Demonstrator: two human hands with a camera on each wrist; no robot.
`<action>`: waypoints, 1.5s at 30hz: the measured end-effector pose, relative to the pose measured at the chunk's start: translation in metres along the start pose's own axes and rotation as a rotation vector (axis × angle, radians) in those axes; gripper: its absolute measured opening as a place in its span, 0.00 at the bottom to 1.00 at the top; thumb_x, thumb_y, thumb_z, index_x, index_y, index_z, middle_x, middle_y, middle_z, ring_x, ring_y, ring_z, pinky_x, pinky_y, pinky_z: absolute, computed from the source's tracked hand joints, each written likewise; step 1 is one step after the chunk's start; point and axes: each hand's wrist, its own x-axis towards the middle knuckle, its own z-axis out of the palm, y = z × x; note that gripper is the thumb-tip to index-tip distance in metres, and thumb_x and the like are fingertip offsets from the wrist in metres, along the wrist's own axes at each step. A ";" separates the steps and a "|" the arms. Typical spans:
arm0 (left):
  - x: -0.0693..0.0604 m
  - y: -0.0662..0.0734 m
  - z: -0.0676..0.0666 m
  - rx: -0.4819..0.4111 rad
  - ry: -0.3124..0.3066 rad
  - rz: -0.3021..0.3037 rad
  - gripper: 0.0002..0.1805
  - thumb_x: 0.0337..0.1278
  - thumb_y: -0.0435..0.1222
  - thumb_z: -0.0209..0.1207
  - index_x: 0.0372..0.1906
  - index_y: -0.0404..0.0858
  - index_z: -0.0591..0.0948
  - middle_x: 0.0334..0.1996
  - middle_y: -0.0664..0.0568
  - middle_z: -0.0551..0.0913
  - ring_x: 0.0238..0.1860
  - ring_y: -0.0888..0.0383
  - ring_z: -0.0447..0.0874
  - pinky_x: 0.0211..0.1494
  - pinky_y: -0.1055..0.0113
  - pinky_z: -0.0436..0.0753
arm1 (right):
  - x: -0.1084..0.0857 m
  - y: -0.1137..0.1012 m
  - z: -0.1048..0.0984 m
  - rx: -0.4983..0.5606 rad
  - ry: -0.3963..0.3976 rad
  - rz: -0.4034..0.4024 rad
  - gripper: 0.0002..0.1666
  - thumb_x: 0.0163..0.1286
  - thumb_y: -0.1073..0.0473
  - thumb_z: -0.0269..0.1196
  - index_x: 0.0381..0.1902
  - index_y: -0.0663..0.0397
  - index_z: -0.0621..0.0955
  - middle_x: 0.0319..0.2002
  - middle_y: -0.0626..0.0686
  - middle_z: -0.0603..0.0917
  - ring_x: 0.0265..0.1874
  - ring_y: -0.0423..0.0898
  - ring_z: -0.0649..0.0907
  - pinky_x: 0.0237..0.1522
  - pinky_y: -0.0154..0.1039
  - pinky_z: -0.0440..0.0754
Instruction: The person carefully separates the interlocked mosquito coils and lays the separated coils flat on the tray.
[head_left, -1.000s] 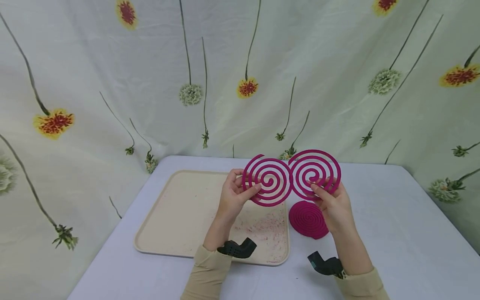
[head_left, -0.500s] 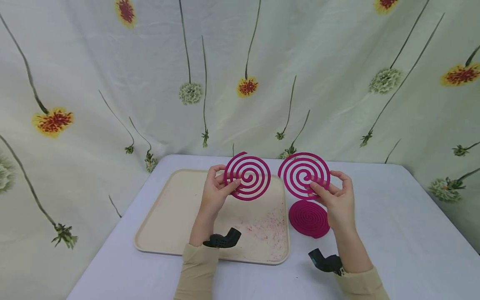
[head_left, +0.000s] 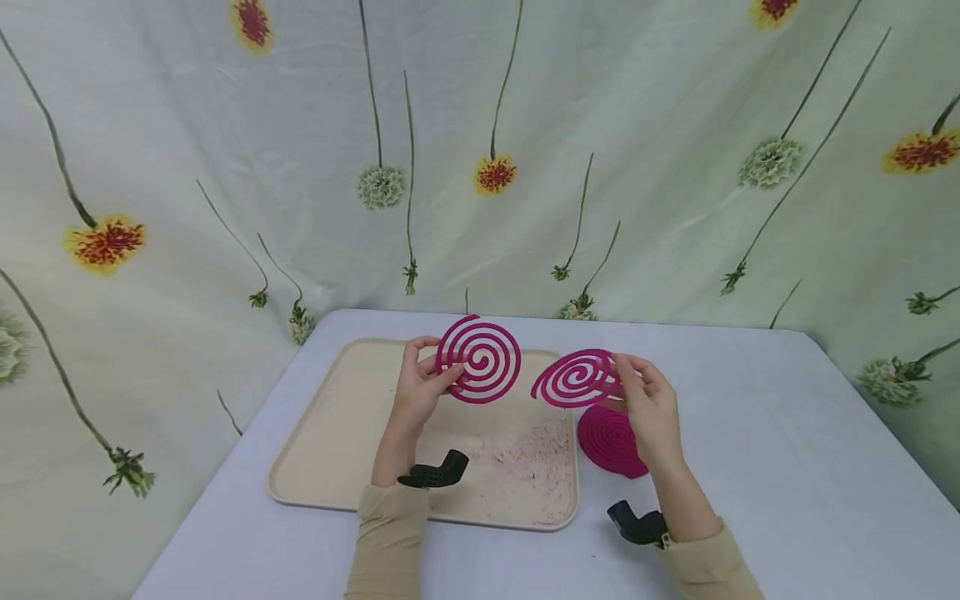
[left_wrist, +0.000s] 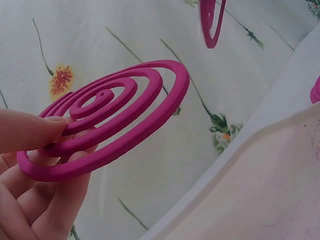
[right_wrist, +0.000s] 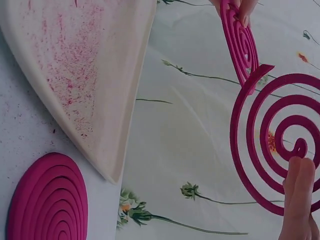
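Note:
My left hand (head_left: 417,385) pinches a magenta mosquito coil (left_wrist: 135,141) by its left side, thumb on the near face and fingers behind. The coil's face is turned to the head camera, above the tray. On the right, my right hand (head_left: 654,408) holds a second magenta mosquito coil (right_wrist: 300,147) near its right edge. That one looks tilted and foreshortened in the head view. A gap separates the two held coils. Below the right hand, a closely wound magenta coil (head_left: 610,442) lies on the table, partly covered by the hand; whether it is a stack I cannot tell.
A beige tray (head_left: 337,442) lies on the white-covered table (head_left: 780,467), with magenta crumbs on its right part. The tightly wound coil lies just right of the tray. A flower-printed cloth (head_left: 480,100) hangs behind the table.
The two coils were side by side, touching or overlapping, and have come apart. The left hand moved left with its coil. The right hand lowered slightly leftward and tipped its coil flatter.

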 end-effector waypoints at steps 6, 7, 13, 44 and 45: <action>0.002 -0.012 -0.008 -0.005 0.018 -0.029 0.26 0.59 0.27 0.58 0.58 0.37 0.60 0.51 0.35 0.78 0.42 0.56 0.84 0.45 0.65 0.82 | -0.003 -0.006 0.008 -0.110 -0.132 0.048 0.22 0.73 0.57 0.53 0.56 0.69 0.72 0.45 0.61 0.83 0.37 0.40 0.85 0.36 0.37 0.84; 0.003 -0.014 -0.009 -0.011 0.024 -0.038 0.26 0.59 0.27 0.58 0.59 0.38 0.60 0.51 0.36 0.78 0.41 0.56 0.84 0.45 0.65 0.82 | -0.003 -0.003 0.007 -0.130 -0.138 0.042 0.21 0.72 0.57 0.55 0.55 0.68 0.72 0.44 0.62 0.83 0.37 0.40 0.85 0.36 0.37 0.84; 0.005 -0.021 -0.018 -0.042 0.055 -0.097 0.25 0.60 0.29 0.58 0.59 0.41 0.61 0.51 0.37 0.78 0.41 0.57 0.84 0.45 0.65 0.82 | 0.003 0.022 0.001 -0.228 -0.062 -0.019 0.16 0.64 0.55 0.64 0.45 0.60 0.83 0.33 0.52 0.81 0.30 0.41 0.80 0.27 0.31 0.81; 0.014 -0.059 -0.026 0.004 0.259 -0.339 0.30 0.60 0.22 0.53 0.65 0.38 0.58 0.55 0.34 0.74 0.53 0.44 0.77 0.49 0.65 0.80 | 0.018 0.061 0.024 -0.177 -0.086 0.545 0.21 0.68 0.61 0.59 0.54 0.71 0.75 0.33 0.58 0.84 0.26 0.42 0.85 0.33 0.35 0.84; 0.014 -0.058 -0.026 0.009 0.260 -0.340 0.30 0.60 0.22 0.52 0.65 0.37 0.59 0.56 0.34 0.73 0.54 0.44 0.76 0.49 0.65 0.80 | 0.019 0.061 0.024 -0.178 -0.085 0.544 0.21 0.68 0.62 0.59 0.54 0.71 0.75 0.33 0.58 0.84 0.26 0.42 0.85 0.33 0.35 0.84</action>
